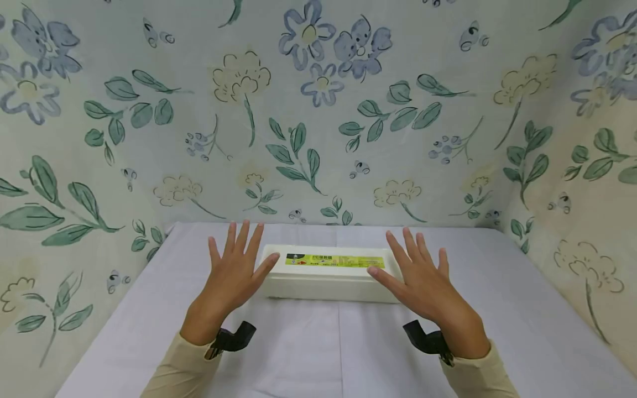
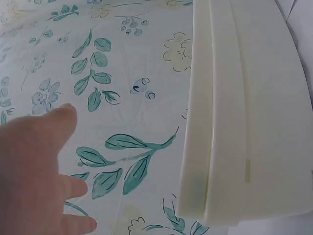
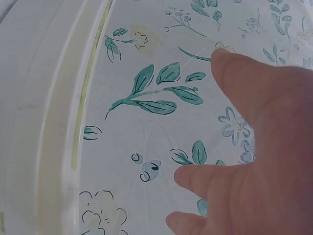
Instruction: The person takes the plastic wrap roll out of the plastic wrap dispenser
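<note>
A long white box [image 1: 318,288] with a yellow-green printed label [image 1: 343,261] on its lid lies crosswise on the table. My left hand [image 1: 233,276] is spread with straight fingers by the box's left end, its thumb overlapping the corner in the head view. At the other end my right hand [image 1: 423,282] is spread the same way, thumb over the box's right part in that view. Both wrist views show the box's side, in the left wrist view as a pale ridged wall [image 2: 264,122] and in the right wrist view as a wall [image 3: 44,122], apart from the fingers. Neither hand holds anything.
A white cloth [image 1: 298,348] with a centre crease covers the table. Behind it and along both sides stands a floral-patterned curtain [image 1: 318,160]. A black wrist mount [image 1: 238,337] sits on the left wrist and another mount [image 1: 425,338] on the right.
</note>
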Tool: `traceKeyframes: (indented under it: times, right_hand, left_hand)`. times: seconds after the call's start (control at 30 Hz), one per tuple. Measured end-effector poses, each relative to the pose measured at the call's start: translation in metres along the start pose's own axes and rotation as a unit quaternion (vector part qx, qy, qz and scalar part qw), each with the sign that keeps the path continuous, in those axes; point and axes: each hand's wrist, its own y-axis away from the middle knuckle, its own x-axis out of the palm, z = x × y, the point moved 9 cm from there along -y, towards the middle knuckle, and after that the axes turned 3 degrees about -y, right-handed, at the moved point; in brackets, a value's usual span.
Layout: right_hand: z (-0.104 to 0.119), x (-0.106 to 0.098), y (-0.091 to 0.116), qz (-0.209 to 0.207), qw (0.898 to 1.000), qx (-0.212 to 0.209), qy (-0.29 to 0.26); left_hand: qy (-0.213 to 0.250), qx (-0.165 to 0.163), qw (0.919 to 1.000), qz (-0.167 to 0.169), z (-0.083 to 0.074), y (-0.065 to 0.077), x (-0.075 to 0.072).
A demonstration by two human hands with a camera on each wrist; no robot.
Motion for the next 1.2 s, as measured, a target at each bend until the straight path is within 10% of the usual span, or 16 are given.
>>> traceKeyframes:
  times: [0.37,0.7,1.0,1.2]
  right_hand:
    - [0.002,0.004,-0.006,-0.007,1.000,-0.016,0.004]
    - [-0.005,0.006,-0.011,0.008,1.000,-0.024,-0.011]
    - [-0.003,0.015,-0.014,0.019,0.999,-0.037,-0.028]
    - [-0.004,0.015,-0.016,0.024,0.998,-0.042,-0.028]
  left_hand:
    - [0.045,0.030,0.9976,-0.044,0.002,-0.004,0.014]
    - [0.174,0.001,0.9846,0.021,0.021,-0.019,0.049]
    - [0.348,0.007,0.9361,-0.053,0.038,-0.016,0.074]
    - [0.427,-0.005,0.9042,-0.007,0.046,-0.012,0.098]
